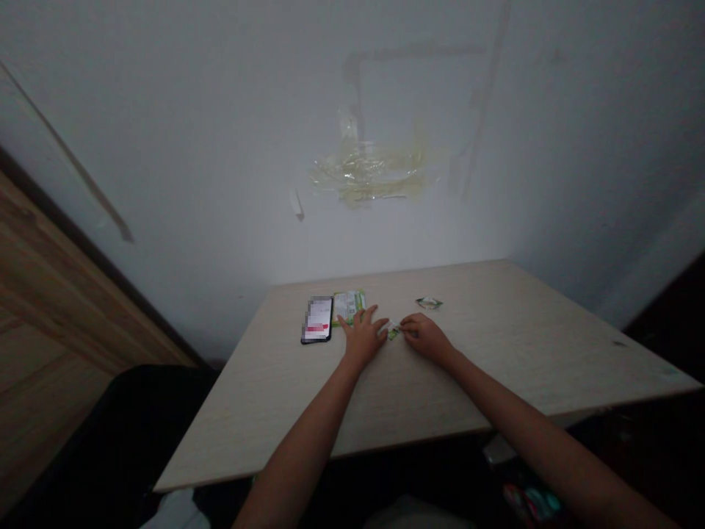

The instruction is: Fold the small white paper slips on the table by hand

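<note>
A small green-and-white piece of paper or wrapper (393,333) lies on the table between my hands. My right hand (425,336) has its fingers pinched together at the right edge of this piece. My left hand (362,336) rests with fingers spread, the fingers on its right side at the left edge of the same piece. Its other fingers reach over the lower right part of a flat green-and-white packet (348,303). Left of the packet lies a phone (318,320) with its screen lit and partly blurred out.
Another small green-and-white folded piece (429,302) lies beyond my right hand. The pale wooden table (286,411) meets a grey wall (220,147) with peeling tape (374,173) on it. A dark chair-like shape (126,426) stands at the left, beside wooden panelling (49,308).
</note>
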The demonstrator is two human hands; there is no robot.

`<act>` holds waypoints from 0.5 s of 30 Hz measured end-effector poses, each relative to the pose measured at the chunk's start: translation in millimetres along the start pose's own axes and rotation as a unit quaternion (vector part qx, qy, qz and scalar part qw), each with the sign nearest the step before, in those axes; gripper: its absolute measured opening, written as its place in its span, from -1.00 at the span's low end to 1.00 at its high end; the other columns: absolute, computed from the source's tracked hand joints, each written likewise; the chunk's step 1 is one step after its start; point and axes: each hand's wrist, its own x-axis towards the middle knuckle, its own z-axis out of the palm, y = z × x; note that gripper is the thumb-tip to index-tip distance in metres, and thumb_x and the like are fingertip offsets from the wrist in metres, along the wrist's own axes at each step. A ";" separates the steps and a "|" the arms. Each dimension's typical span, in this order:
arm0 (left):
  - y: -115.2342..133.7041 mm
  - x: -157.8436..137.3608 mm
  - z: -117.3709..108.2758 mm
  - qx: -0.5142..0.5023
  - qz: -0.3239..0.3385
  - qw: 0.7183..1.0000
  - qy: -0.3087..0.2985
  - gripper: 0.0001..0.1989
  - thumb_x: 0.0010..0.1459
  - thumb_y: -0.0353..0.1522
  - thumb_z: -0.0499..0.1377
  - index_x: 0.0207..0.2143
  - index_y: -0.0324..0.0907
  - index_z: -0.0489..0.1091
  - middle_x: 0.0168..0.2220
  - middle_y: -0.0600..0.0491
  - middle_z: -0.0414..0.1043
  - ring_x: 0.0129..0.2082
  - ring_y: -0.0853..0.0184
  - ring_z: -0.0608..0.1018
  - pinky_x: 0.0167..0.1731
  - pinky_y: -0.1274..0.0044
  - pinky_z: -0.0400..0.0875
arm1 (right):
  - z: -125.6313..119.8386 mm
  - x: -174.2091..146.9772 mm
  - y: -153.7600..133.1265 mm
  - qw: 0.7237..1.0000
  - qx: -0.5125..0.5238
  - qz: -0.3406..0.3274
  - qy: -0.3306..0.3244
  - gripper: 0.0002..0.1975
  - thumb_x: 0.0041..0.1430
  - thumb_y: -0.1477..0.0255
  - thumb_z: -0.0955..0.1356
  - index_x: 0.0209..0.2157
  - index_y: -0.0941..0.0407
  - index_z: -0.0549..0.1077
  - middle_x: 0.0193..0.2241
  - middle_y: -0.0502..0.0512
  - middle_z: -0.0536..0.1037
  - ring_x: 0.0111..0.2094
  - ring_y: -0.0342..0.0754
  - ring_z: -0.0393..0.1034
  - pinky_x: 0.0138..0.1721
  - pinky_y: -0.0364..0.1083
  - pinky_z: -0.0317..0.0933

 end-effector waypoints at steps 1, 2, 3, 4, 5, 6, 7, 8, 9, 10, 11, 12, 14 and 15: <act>1.1 -0.4 0.3 -0.002 0.000 1.000 -0.001 -0.71 0.23 -0.13 0.12 -0.01 0.30 0.46 0.30 0.16 0.19 0.24 0.00 0.22 0.16 -0.27 -0.29 | 0.6 -0.1 0.7 1.000 -0.003 0.000 -0.001 -0.75 0.14 0.54 0.32 -0.20 0.11 0.62 -0.17 0.16 0.60 -0.08 0.00 0.43 0.05 0.00 0.27; 2.2 -0.6 0.5 -0.004 -0.001 1.000 -0.003 -0.72 0.23 -0.11 0.11 -0.03 0.30 0.47 0.30 0.16 0.19 0.24 0.00 0.22 0.15 -0.28 -0.29 | 0.9 -0.2 1.2 1.000 -0.006 0.002 -0.001 -0.75 0.14 0.54 0.32 -0.20 0.11 0.62 -0.17 0.16 0.59 -0.08 0.00 0.42 0.05 0.00 0.27; 3.1 -0.7 0.7 -0.005 -0.005 1.000 -0.004 -0.72 0.23 -0.08 0.10 -0.04 0.30 0.48 0.30 0.16 0.19 0.24 -0.01 0.22 0.14 -0.28 -0.30 | 0.9 -0.5 1.5 1.000 -0.010 0.002 -0.002 -0.75 0.14 0.54 0.33 -0.20 0.11 0.62 -0.17 0.16 0.59 -0.08 0.00 0.42 0.05 0.00 0.27; 4.1 -0.6 0.7 -0.004 -0.011 1.000 -0.004 -0.70 0.22 -0.04 0.09 -0.05 0.30 0.49 0.31 0.15 0.18 0.25 -0.03 0.21 0.14 -0.29 -0.31 | 0.6 -0.8 1.7 1.000 -0.014 0.002 -0.005 -0.75 0.14 0.53 0.33 -0.19 0.11 0.62 -0.16 0.16 0.58 -0.07 0.00 0.41 0.05 0.00 0.26; 5.0 -0.5 0.8 -0.004 -0.017 1.000 -0.003 -0.68 0.20 0.00 0.09 -0.05 0.30 0.49 0.32 0.14 0.16 0.25 -0.05 0.20 0.13 -0.29 -0.32 | 0.1 -1.0 1.8 1.000 -0.019 0.001 -0.009 -0.74 0.15 0.52 0.33 -0.18 0.10 0.62 -0.15 0.16 0.57 -0.06 0.01 0.41 0.05 0.00 0.26; 5.8 -0.4 0.8 -0.003 -0.023 1.000 -0.004 -0.65 0.17 0.04 0.09 -0.05 0.30 0.50 0.33 0.13 0.15 0.26 -0.07 0.19 0.13 -0.29 -0.32 | -0.5 -1.2 1.9 1.000 -0.025 0.000 -0.012 -0.74 0.16 0.51 0.33 -0.16 0.09 0.61 -0.14 0.16 0.57 -0.05 0.01 0.40 0.05 0.00 0.26; 6.5 -0.3 0.8 -0.003 -0.028 1.000 -0.005 -0.63 0.15 0.07 0.09 -0.05 0.30 0.50 0.33 0.13 0.13 0.27 -0.08 0.18 0.13 -0.29 -0.32 | -1.1 -1.3 1.9 0.999 -0.032 -0.002 -0.014 -0.74 0.17 0.51 0.33 -0.15 0.08 0.61 -0.12 0.16 0.56 -0.04 0.01 0.40 0.06 0.01 0.25; 7.0 -0.2 0.9 -0.003 -0.032 0.999 -0.006 -0.61 0.14 0.09 0.09 -0.05 0.30 0.49 0.34 0.12 0.12 0.27 -0.09 0.17 0.13 -0.29 -0.32 | -1.5 -1.3 1.9 0.999 -0.039 -0.004 -0.015 -0.74 0.18 0.50 0.32 -0.14 0.08 0.61 -0.11 0.17 0.55 -0.04 0.01 0.39 0.06 0.01 0.25; 7.3 -0.2 1.1 -0.003 -0.035 0.999 -0.009 -0.61 0.14 0.09 0.09 -0.04 0.31 0.49 0.34 0.12 0.11 0.28 -0.09 0.16 0.13 -0.29 -0.32 | -1.6 -1.1 2.0 0.999 -0.048 -0.006 -0.015 -0.73 0.19 0.49 0.32 -0.13 0.07 0.60 -0.10 0.17 0.55 -0.04 0.01 0.39 0.06 0.01 0.25; 7.4 -0.3 1.3 -0.003 -0.037 0.999 -0.011 -0.61 0.14 0.09 0.09 -0.04 0.32 0.48 0.35 0.12 0.11 0.29 -0.09 0.15 0.13 -0.29 -0.31 | -1.3 -0.7 2.2 0.998 -0.057 -0.008 -0.015 -0.73 0.20 0.48 0.32 -0.12 0.06 0.60 -0.09 0.17 0.54 -0.03 0.02 0.38 0.06 0.02 0.25; 7.3 -0.4 1.6 -0.004 -0.039 0.999 -0.013 -0.61 0.13 0.10 0.09 -0.03 0.32 0.48 0.35 0.12 0.10 0.29 -0.10 0.14 0.13 -0.29 -0.30 | -0.7 -0.1 2.5 0.998 -0.067 -0.009 -0.014 -0.73 0.21 0.47 0.32 -0.11 0.06 0.60 -0.08 0.18 0.53 -0.03 0.02 0.38 0.05 0.02 0.25; 7.0 -0.7 2.1 -0.005 -0.041 0.999 -0.014 -0.60 0.13 0.10 0.09 -0.03 0.33 0.48 0.35 0.12 0.10 0.29 -0.10 0.14 0.13 -0.29 -0.30 | 0.2 0.8 2.9 0.997 -0.076 -0.009 -0.015 -0.73 0.21 0.46 0.32 -0.11 0.04 0.60 -0.07 0.17 0.53 -0.03 0.02 0.37 0.05 0.03 0.24; 6.1 -1.3 3.3 -0.007 -0.042 0.999 -0.013 -0.60 0.13 0.10 0.09 -0.02 0.33 0.47 0.35 0.13 0.09 0.30 -0.12 0.13 0.12 -0.30 -0.29 | 2.5 3.0 3.8 0.996 -0.092 -0.008 -0.014 -0.74 0.22 0.44 0.33 -0.09 0.01 0.59 -0.05 0.17 0.51 -0.02 0.02 0.36 0.05 0.03 0.24; 5.7 -1.7 4.0 -0.008 -0.042 0.999 -0.011 -0.60 0.13 0.10 0.09 -0.02 0.34 0.46 0.35 0.14 0.09 0.30 -0.12 0.13 0.12 -0.30 -0.28 | 3.8 4.3 4.2 0.995 -0.097 -0.007 -0.013 -0.74 0.23 0.42 0.33 -0.08 0.00 0.58 -0.04 0.17 0.50 -0.01 0.02 0.35 0.04 0.03 0.24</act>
